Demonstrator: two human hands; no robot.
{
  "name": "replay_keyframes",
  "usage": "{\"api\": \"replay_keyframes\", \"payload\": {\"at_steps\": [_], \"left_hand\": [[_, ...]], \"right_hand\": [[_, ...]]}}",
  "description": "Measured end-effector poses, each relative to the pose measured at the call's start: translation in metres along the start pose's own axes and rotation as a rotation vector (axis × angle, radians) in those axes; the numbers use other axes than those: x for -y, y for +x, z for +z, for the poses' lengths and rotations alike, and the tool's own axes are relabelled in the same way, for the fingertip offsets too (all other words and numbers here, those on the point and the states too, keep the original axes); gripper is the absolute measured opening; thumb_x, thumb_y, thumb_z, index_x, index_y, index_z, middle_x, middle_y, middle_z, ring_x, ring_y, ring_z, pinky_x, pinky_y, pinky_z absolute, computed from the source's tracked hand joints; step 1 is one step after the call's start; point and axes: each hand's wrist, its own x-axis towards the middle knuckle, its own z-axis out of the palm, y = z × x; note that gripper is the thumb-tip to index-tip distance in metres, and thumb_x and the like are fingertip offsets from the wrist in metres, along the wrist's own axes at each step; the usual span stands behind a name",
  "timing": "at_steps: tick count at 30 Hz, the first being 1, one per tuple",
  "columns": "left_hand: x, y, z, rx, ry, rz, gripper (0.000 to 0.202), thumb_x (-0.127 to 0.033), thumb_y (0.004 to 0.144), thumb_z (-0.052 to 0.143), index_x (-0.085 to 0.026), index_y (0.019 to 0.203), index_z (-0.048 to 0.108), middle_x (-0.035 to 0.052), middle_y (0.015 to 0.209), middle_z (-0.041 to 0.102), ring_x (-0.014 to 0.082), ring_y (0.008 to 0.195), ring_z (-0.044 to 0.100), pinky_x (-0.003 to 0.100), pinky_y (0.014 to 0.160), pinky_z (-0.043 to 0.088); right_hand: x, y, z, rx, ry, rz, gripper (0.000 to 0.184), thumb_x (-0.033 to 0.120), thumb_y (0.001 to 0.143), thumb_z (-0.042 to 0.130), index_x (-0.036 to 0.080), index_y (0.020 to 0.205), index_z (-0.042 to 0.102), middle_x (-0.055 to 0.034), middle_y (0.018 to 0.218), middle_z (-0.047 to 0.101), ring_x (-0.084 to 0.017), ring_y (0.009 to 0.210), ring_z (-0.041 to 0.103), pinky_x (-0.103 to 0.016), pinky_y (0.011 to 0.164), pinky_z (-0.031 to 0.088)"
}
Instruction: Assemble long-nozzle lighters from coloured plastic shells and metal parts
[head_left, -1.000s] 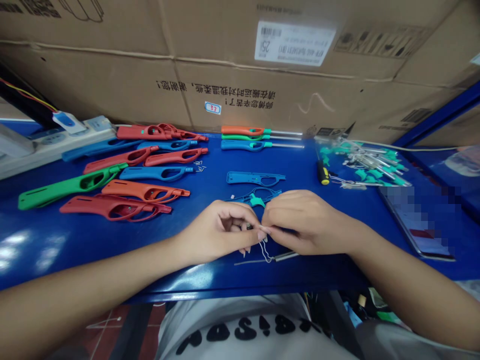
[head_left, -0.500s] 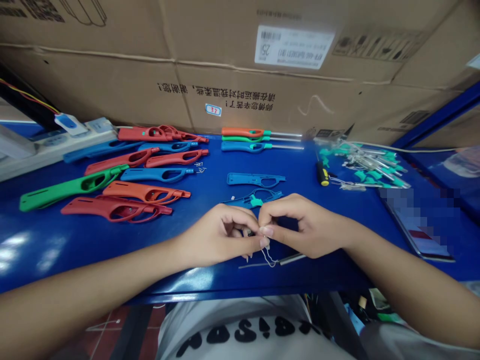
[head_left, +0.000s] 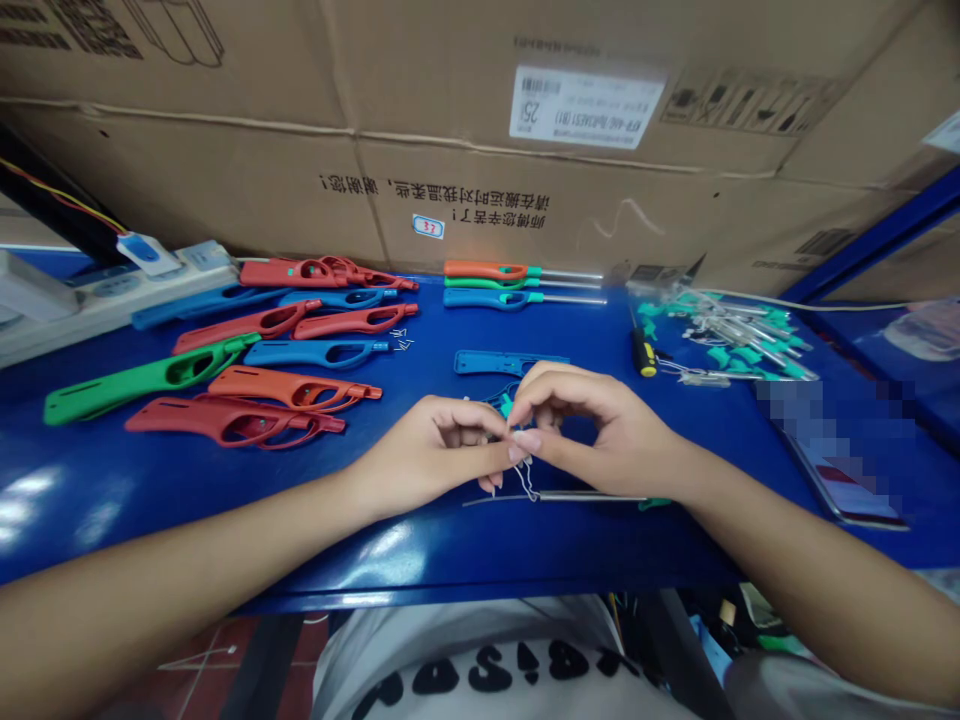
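My left hand [head_left: 435, 455] and my right hand [head_left: 604, 425] meet fingertip to fingertip over the front of the blue table. Both are closed in a pinch on a thin white wire [head_left: 529, 482], which hangs in a loop from between them. What else the fingertips cover is too small to make out. Below, the wire runs down to a metal lighter tube [head_left: 592, 496] lying flat, with a green end partly under my right wrist. Just beyond the hands lies a blue lighter shell half [head_left: 487, 362]; another blue piece with a teal part [head_left: 506, 404] is mostly hidden by my right fingers.
Several red, orange, blue and green lighter handles [head_left: 225, 420] lie at left, near small metal pins [head_left: 403, 340]. Lighters with tubes [head_left: 487, 297] rest at the back. At right are a screwdriver [head_left: 643, 352], a tube pile [head_left: 750, 335] and a phone [head_left: 840, 460]. A cardboard box [head_left: 450, 150] stands behind.
Both hands have shifted slightly away from me and to the left, still pinched together. The metal tube has moved, and more of it and its green end now shows.
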Motion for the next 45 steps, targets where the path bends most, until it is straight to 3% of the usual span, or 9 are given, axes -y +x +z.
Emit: {"api": "replay_keyframes", "payload": {"at_steps": [6,11,14,23,32,38,45], "left_hand": [[0.002,-0.001,0.0,0.001,-0.083,-0.003,0.009,-0.015,0.079,0.078,-0.015,0.088,0.076,-0.004,0.065,0.07,0.0042,0.058,0.064,0.011,0.059,0.051],[0.005,-0.001,-0.002,0.014,-0.247,0.016,0.026,-0.013,0.082,0.076,-0.02,0.107,0.074,0.0006,0.096,0.079,0.0083,0.086,0.073,0.016,0.082,0.055],[0.005,-0.001,-0.001,0.013,-0.251,0.025,0.025,-0.013,0.086,0.073,-0.018,0.11,0.074,0.0039,0.1,0.079,0.0112,0.093,0.074,0.02,0.09,0.055],[-0.002,-0.002,0.001,-0.099,-0.165,-0.005,0.015,-0.018,0.081,0.078,-0.015,0.094,0.074,0.0012,0.078,0.077,0.0123,0.072,0.073,0.021,0.066,0.06],[-0.004,-0.001,-0.001,-0.135,-0.082,0.012,0.014,-0.022,0.081,0.077,-0.015,0.093,0.076,0.0038,0.083,0.078,0.0117,0.069,0.072,0.023,0.072,0.061],[-0.001,0.0,-0.001,-0.093,-0.104,-0.044,0.013,-0.023,0.08,0.079,-0.016,0.091,0.079,0.0014,0.071,0.076,0.0109,0.065,0.071,0.023,0.072,0.06],[-0.001,0.0,0.0,-0.059,-0.088,-0.033,0.017,-0.025,0.08,0.079,-0.018,0.095,0.079,0.0004,0.07,0.076,0.0105,0.065,0.071,0.022,0.07,0.06]], "right_hand": [[0.001,0.0,0.004,-0.043,0.056,0.053,0.011,0.022,0.094,0.062,0.016,0.085,0.063,-0.0014,0.086,0.059,-0.01,0.07,0.055,-0.025,0.062,0.045],[0.0,0.001,0.0,-0.124,0.114,0.054,0.011,0.022,0.094,0.062,0.017,0.085,0.061,-0.001,0.084,0.059,-0.011,0.073,0.056,-0.026,0.065,0.045],[-0.001,0.001,-0.002,-0.138,0.127,0.057,0.011,0.024,0.094,0.063,0.018,0.085,0.062,-0.0007,0.084,0.059,-0.011,0.073,0.057,-0.026,0.065,0.046],[0.0,0.0,0.0,-0.165,0.303,0.19,0.015,0.031,0.091,0.068,0.019,0.086,0.06,0.0049,0.064,0.058,-0.008,0.051,0.056,-0.021,0.051,0.05],[0.002,-0.003,-0.001,-0.172,0.213,0.164,0.012,0.028,0.088,0.072,0.018,0.087,0.063,0.0036,0.067,0.062,-0.007,0.051,0.058,-0.02,0.05,0.049],[0.0,-0.002,-0.002,-0.161,0.052,-0.049,0.005,0.023,0.089,0.07,0.019,0.086,0.069,-0.0035,0.092,0.059,-0.011,0.073,0.058,-0.024,0.058,0.05],[-0.008,0.001,0.011,-0.205,0.19,-0.115,0.007,0.024,0.09,0.068,0.02,0.086,0.065,-0.0021,0.09,0.054,-0.012,0.079,0.054,-0.026,0.066,0.048]]}}
